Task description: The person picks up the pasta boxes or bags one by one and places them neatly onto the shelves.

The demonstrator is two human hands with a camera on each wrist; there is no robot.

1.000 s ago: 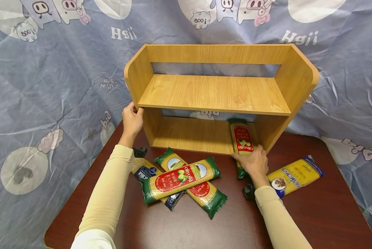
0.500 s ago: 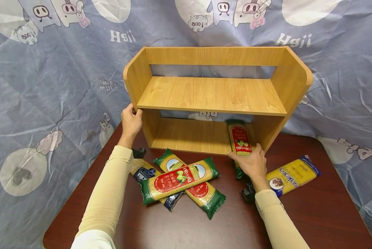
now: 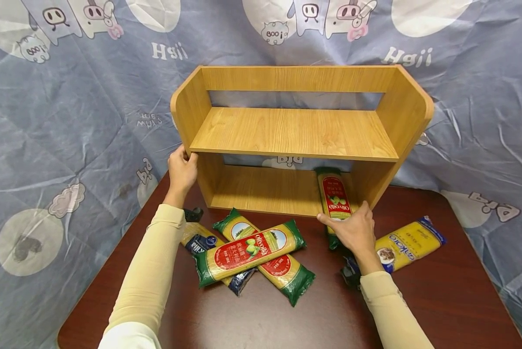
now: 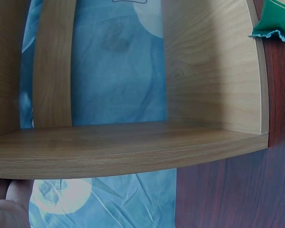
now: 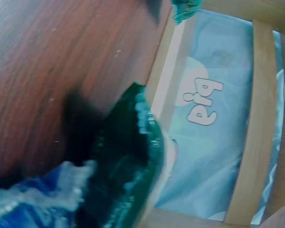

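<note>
A two-tier wooden shelf (image 3: 293, 128) stands at the back of the table. My left hand (image 3: 183, 169) grips the edge of its left side panel; in the left wrist view, only part of that hand (image 4: 12, 204) shows beside the panel. My right hand (image 3: 353, 229) is at the foot of the right panel, thumb spread to the left and fingers near the panel's front edge. Under it, a spaghetti pack (image 3: 334, 191) lies lengthwise in the lower tier, its green end (image 5: 126, 161) sticking out over the table. Whether the fingers touch the panel is hard to tell.
Two Olivoilà spaghetti packs lie crossed, the upper pack (image 3: 252, 251) over the lower pack (image 3: 283, 274), with a blue-and-yellow pack (image 3: 239, 282) beneath. To the right is a yellow Ankoro pack (image 3: 409, 245). Printed cloth (image 3: 90, 121) hangs behind the table (image 3: 283, 325).
The head view has shifted slightly, so the scene sits a little further left. My left hand keeps its place on the panel; my right hand stays by the right panel with hardly any movement.
</note>
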